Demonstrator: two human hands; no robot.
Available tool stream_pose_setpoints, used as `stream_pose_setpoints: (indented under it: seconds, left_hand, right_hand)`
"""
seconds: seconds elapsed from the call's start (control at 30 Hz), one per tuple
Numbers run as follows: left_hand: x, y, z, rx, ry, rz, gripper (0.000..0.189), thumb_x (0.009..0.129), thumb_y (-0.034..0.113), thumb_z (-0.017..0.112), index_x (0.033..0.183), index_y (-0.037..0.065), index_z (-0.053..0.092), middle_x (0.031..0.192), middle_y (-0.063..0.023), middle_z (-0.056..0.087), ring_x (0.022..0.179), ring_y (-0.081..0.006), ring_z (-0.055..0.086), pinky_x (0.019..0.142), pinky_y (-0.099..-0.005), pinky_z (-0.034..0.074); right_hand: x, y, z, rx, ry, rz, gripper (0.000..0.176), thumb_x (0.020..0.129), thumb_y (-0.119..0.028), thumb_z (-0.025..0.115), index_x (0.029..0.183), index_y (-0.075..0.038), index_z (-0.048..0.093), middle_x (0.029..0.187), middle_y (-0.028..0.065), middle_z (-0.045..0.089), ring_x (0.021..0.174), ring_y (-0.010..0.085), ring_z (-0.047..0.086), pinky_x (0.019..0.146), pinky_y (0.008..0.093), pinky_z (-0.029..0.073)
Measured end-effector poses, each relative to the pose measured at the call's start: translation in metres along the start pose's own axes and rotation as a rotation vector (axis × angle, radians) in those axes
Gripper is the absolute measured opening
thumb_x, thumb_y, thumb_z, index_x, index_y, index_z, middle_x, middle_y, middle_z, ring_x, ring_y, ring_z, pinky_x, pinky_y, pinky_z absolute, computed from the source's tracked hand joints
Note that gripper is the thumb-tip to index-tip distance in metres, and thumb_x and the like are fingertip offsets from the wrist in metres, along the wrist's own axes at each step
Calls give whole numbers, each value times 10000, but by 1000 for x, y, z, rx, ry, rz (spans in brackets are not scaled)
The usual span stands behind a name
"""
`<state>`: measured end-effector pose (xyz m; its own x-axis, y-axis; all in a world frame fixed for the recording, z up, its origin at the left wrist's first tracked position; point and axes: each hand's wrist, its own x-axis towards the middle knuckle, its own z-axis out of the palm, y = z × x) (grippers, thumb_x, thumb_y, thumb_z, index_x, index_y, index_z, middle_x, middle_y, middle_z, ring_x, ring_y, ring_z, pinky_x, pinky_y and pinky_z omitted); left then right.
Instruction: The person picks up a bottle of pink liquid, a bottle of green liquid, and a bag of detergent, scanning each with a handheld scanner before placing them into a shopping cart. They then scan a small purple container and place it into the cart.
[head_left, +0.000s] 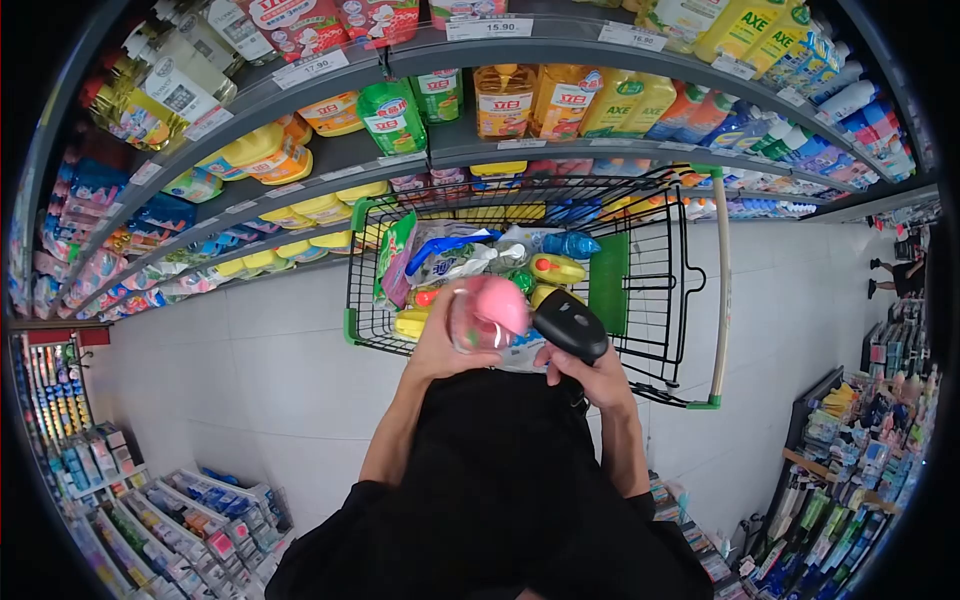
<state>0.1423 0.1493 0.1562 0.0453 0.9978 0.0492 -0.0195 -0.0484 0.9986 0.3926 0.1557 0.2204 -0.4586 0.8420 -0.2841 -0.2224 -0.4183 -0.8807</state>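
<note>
My left hand [437, 345] is wrapped round a clear bottle with a pink top [488, 314], blurred by motion. In my right hand [598, 381] is a black handheld barcode scanner [572, 326], its head tilted toward the bottle but apart from it. Both hands are over the near side of a shopping cart [686, 276] with black wire and green corners. Inside the cart lie a green and pink bag [396, 262], a blue bottle [571, 245], a yellow bottle [557, 268] and several other packages, partly hidden by my hands.
Shelves [470, 150] of detergent and soap bottles run along the far side of the cart. The cart's handle [723, 290] is at the right. Display racks stand behind me at lower left [170, 520] and right [830, 480]. Another person [903, 277] is at far right on the tiled floor.
</note>
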Motion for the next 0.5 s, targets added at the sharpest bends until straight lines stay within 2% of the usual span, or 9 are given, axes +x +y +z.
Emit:
stream_pose_setpoints:
  seconds: [0.03,0.07,0.13,0.17,0.23,0.3,0.43,0.5]
  left_hand:
    - [6,6,1,219,-76,117,960,501,188,933,1331,45,472,1288,-130,519,1177,-322,512,997,-421,431]
    - [9,7,0,371,-135,148,973,495,240,934,1350,105,488,1251,-135,516,1164,-346,495,1008,-448,389]
    - [12,11,6,478,-154,194,966,497,267,930,1350,125,498,1241,-132,517,1161,-347,492,1004,-454,379]
    - [13,13,9,586,-179,238,960,499,294,927,1349,145,508,1231,-128,517,1158,-349,489,1000,-461,369]
    - [13,7,12,556,-152,214,918,516,322,919,1333,169,529,1230,-121,514,1162,-341,482,999,-469,344]
    - [14,1,12,649,-172,246,953,516,324,920,1358,167,502,1248,-118,506,1175,-338,479,1003,-477,337]
    - [17,-6,12,632,-168,228,991,518,343,922,1383,172,470,1285,-115,492,1209,-333,468,1015,-481,322]
    - [17,-8,15,588,-134,143,1027,524,358,919,1411,170,438,1323,-134,492,1245,-355,458,1027,-496,329]
  right_hand:
    - [1,-1,-2,26,-7,-63,315,927,-101,649,1211,7,568,855,71,647,643,129,593,590,275,499]
    - [1,-2,-3,23,-11,-62,315,927,-101,649,1211,7,568,855,71,647,643,129,593,590,275,499]
    - [-1,-3,-7,309,93,-4,366,900,-107,682,1231,-8,561,844,73,621,627,140,569,541,268,454]
    - [-2,-5,-11,305,88,-2,366,900,-107,682,1231,-8,561,844,73,621,627,140,569,541,268,454]
    - [-1,-13,-12,223,50,41,386,883,-111,706,1228,-13,564,843,84,627,636,144,578,529,265,450]
    - [-2,-21,-7,151,78,71,395,866,-107,726,1216,-12,569,837,85,629,633,141,575,515,257,443]
    - [8,-26,-2,83,37,65,376,856,-84,726,1193,-9,577,865,107,656,613,122,560,511,249,437]
    - [22,-35,4,89,27,74,377,849,-80,729,1188,-8,579,877,113,665,606,113,555,513,248,436]
